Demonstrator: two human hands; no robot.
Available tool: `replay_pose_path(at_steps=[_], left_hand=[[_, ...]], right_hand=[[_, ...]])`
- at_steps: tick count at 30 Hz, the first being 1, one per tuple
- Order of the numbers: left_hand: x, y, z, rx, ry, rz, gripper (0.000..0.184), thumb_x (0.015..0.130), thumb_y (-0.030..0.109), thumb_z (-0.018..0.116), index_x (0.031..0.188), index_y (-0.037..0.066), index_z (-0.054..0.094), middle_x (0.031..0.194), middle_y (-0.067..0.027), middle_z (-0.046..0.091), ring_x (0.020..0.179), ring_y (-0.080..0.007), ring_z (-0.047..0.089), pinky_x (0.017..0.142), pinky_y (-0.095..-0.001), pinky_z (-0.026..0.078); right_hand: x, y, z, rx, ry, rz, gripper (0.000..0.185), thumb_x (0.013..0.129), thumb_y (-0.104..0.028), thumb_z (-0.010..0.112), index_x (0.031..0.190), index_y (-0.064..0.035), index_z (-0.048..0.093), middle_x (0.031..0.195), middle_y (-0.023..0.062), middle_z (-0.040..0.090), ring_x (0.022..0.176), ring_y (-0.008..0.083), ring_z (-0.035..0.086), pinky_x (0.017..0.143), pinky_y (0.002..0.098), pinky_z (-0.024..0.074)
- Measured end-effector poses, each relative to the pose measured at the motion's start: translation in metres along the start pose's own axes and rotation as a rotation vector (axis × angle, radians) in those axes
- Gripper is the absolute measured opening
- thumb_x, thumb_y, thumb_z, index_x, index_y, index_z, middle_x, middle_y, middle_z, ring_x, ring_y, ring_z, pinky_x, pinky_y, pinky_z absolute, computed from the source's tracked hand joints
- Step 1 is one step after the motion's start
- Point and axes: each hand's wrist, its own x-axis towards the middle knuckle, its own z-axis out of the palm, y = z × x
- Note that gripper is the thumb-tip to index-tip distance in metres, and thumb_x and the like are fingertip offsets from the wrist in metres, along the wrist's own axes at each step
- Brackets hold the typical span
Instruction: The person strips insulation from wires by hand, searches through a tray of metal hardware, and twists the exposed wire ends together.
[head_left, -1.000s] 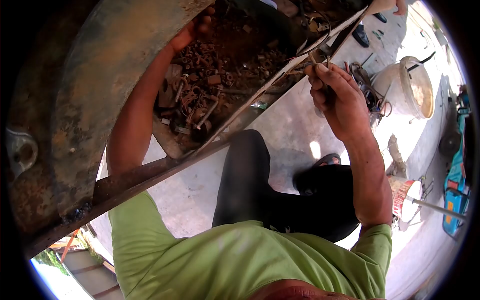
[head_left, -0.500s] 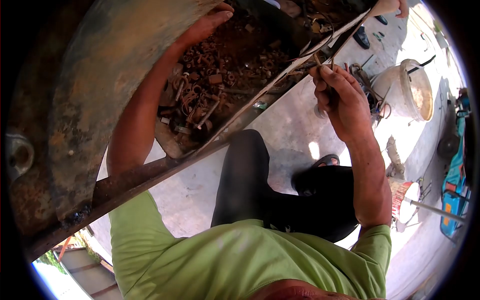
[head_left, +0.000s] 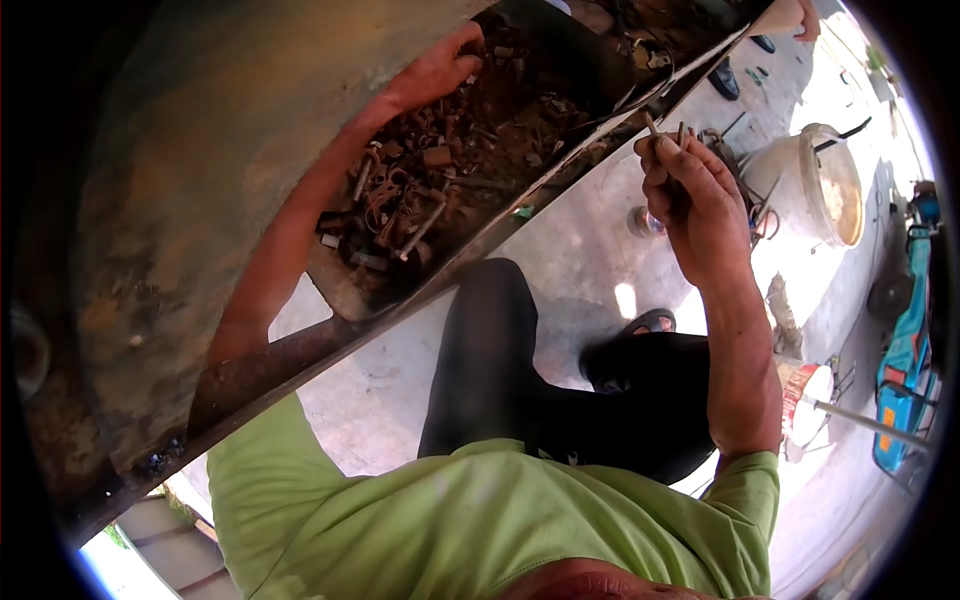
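Note:
My left hand [head_left: 440, 72] reaches into a rusty metal tray [head_left: 345, 298], over its far part. Its fingers are curled downward, and whatever lies at their tips is hidden. Nearer to me in the tray is a heap of rusty bolts, nuts and small metal parts [head_left: 405, 195]. My right hand [head_left: 697, 190] is raised just outside the tray's right edge. Its thumb and fingers pinch thin metal pieces [head_left: 651, 124], whose ends stick up above the fingertips.
A large rusty metal plate [head_left: 230, 130] covers the left side. Right of my right hand stands a white bucket [head_left: 800, 185], with a smaller container [head_left: 805, 395] below it. A blue machine [head_left: 900, 350] is at the far right. Another person's hand [head_left: 808, 20] shows at the top.
My left hand has moved right and further out from behind the plate, its fingers now curled down. My right hand has shifted slightly right, still holding the thin pieces.

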Motion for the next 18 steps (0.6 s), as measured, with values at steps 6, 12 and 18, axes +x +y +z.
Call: replay_pose_path(at_steps=[6, 12, 18], left_hand=[[-0.002, 0.025, -0.008, -0.364, -0.200, 0.286, 0.026, 0.086, 0.016, 0.075, 0.109, 0.004, 0.071, 0.088, -0.0111, 0.073, 0.077, -0.0171, 0.071, 0.069, -0.0328, 0.054], [-0.011, 0.060, -0.021, -0.288, -0.498, 0.215, 0.028, 0.082, 0.011, 0.071, 0.110, 0.007, 0.070, 0.083, -0.0133, 0.072, 0.073, -0.0250, 0.070, 0.068, -0.0354, 0.053], [-0.007, 0.019, -0.018, 0.150, -0.024, 0.048, 0.024, 0.086, 0.020, 0.073, 0.108, 0.012, 0.069, 0.077, -0.0124, 0.070, 0.068, -0.0240, 0.069, 0.063, -0.0362, 0.053]], right_hand=[[0.002, 0.000, -0.011, -0.058, -0.059, 0.005, 0.019, 0.102, -0.016, 0.056, 0.097, -0.0004, 0.064, 0.086, 0.0023, 0.060, 0.062, 0.0080, 0.040, 0.056, 0.0231, 0.0324], [0.001, -0.002, -0.009, -0.106, -0.053, -0.001, 0.019, 0.101, -0.016, 0.057, 0.097, 0.0002, 0.065, 0.085, 0.0019, 0.059, 0.062, 0.0080, 0.039, 0.056, 0.0231, 0.0319], [-0.001, -0.002, -0.011, -0.084, -0.076, -0.019, 0.021, 0.102, -0.018, 0.057, 0.099, 0.0015, 0.065, 0.083, 0.0015, 0.058, 0.062, 0.0083, 0.039, 0.057, 0.0231, 0.0315]])
